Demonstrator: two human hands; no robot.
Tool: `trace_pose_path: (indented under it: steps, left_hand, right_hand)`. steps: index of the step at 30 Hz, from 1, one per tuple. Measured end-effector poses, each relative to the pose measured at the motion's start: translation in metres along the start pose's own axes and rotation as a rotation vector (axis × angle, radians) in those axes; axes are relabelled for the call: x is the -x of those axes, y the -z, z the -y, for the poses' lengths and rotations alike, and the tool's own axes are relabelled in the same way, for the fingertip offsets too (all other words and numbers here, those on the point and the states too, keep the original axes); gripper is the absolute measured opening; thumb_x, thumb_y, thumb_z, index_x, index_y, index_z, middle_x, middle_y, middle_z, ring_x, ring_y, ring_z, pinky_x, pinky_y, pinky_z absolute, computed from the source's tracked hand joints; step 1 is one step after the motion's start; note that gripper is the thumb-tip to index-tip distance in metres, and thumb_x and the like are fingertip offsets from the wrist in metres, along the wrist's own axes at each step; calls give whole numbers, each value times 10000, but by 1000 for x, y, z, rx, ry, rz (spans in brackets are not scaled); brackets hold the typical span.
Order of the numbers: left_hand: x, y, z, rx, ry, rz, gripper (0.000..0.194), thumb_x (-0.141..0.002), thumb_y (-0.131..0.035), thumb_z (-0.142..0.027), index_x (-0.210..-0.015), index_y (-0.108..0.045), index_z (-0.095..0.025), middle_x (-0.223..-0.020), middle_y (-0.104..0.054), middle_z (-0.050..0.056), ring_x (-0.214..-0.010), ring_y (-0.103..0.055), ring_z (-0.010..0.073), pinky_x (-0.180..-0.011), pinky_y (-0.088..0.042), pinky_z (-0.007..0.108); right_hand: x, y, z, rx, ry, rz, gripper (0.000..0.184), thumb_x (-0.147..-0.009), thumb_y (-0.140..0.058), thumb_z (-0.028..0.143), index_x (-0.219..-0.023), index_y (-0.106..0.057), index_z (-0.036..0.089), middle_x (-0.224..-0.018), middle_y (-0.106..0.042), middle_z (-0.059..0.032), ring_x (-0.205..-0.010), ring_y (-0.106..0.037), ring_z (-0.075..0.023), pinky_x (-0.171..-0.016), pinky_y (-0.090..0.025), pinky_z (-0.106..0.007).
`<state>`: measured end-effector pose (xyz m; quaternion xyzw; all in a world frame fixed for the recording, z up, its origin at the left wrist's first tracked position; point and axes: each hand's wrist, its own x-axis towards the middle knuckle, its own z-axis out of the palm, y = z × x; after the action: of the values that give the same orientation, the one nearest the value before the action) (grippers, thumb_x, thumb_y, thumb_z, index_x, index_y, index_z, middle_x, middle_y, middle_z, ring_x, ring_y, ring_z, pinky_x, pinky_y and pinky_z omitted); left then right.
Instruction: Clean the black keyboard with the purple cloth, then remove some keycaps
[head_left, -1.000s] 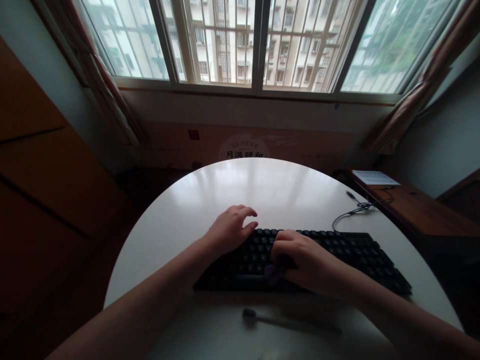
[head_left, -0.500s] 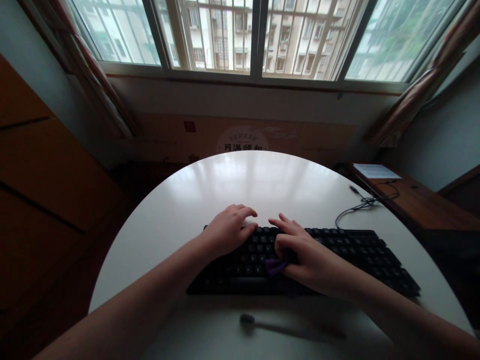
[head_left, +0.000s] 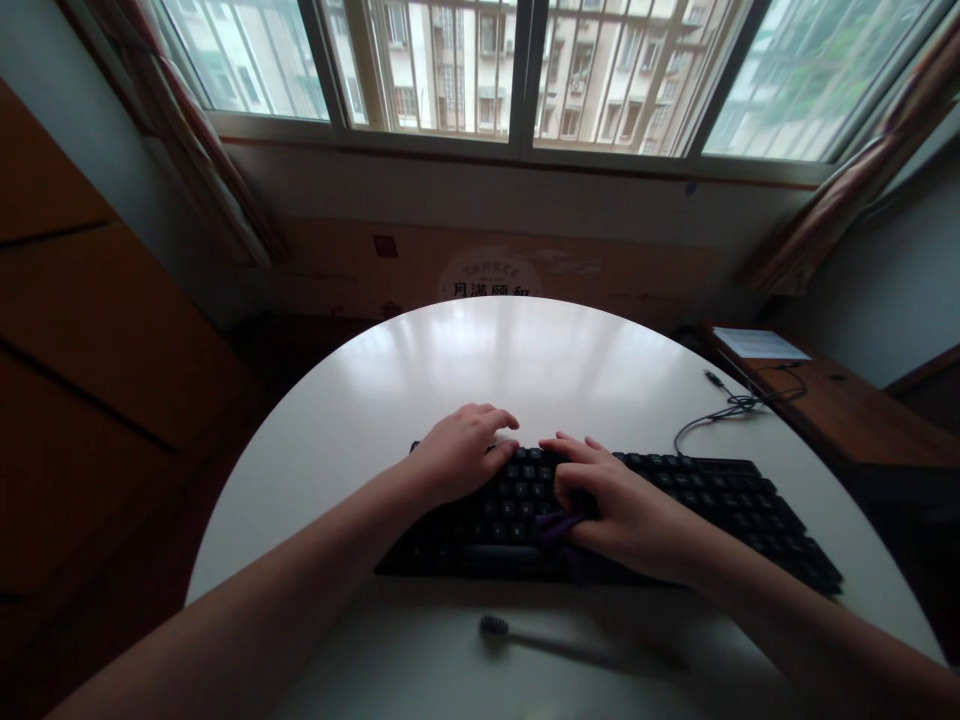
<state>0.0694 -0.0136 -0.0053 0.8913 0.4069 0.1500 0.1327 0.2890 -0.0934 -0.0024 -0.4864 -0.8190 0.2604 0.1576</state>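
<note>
A black keyboard (head_left: 517, 505) lies across the white round table. My left hand (head_left: 466, 455) rests over its upper left part, thumb at the back edge and fingers apart, curving out past that edge. My right hand (head_left: 607, 500) is over the middle keys, fingers bent around a purple cloth (head_left: 556, 525). Part of this cloth sticks out below the curled index finger, against the keys; the rest is hidden by the hand. In front of the keyboard lies a toothbrush (head_left: 559, 650), its dark bristle head to the left.
The keyboard's cable (head_left: 720, 412) loops over the right side of the white table (head_left: 315, 440). A brown wooden desk (head_left: 862, 400) with a sheet of paper (head_left: 759, 343) stands at the right. Behind are a printed cardboard box (head_left: 337, 260) and a window; at left, a wooden cabinet (head_left: 90, 350).
The view has shifted slightly. My right hand with the purple cloth has barely moved over the keys; my left hand stays at the same place on the keyboard.
</note>
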Motion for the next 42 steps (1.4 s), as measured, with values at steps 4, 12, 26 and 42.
trace_pose_path:
  steps: [4, 12, 26, 42]
  left_hand:
    - [0, 0, 0, 6, 9, -2, 266, -909, -517, -311, -1128, -633, -214, -1150, -670, 71, -1110, -581, 254, -960, -460, 401]
    - [0, 0, 1, 11, 7, -5, 277, -909, -518, -313, -1134, -637, -205, -1144, -672, 75, -1109, -583, 257, -959, -461, 402]
    - [0, -2, 3, 3, -6, -6, 281, -910, -504, -310, -1135, -638, -207, -1141, -673, 76, -1108, -585, 259, -958, -466, 401]
    - [-1, 1, -1, -8, 8, 10, 270, -918, -496, -314, -1120, -645, -214, -1134, -680, 78, -1089, -594, 259, -927, -474, 395]
  right_hand:
    - [1, 3, 2, 3, 20, 20, 133, -750, -597, 122, -770, -501, 213, -1490, -430, -91, -1458, -241, -273, -1186, -135, -519]
    - [0, 5, -4, -22, 36, 70, 173, -696, -637, 118, -742, -499, 213, -1505, -402, -71, -1462, -214, -291, -1185, -99, -543]
    - [-2, 3, 5, 16, 25, 15, 169, -705, -599, 85, -739, -494, 212, -1418, -480, -71, -1391, -351, -265, -1178, -133, -535]
    - [2, -3, 5, 86, 19, -52, 159, -708, -647, 89, -757, -549, 205, -1551, -349, -61, -1480, -120, -346, -1171, -117, -601]
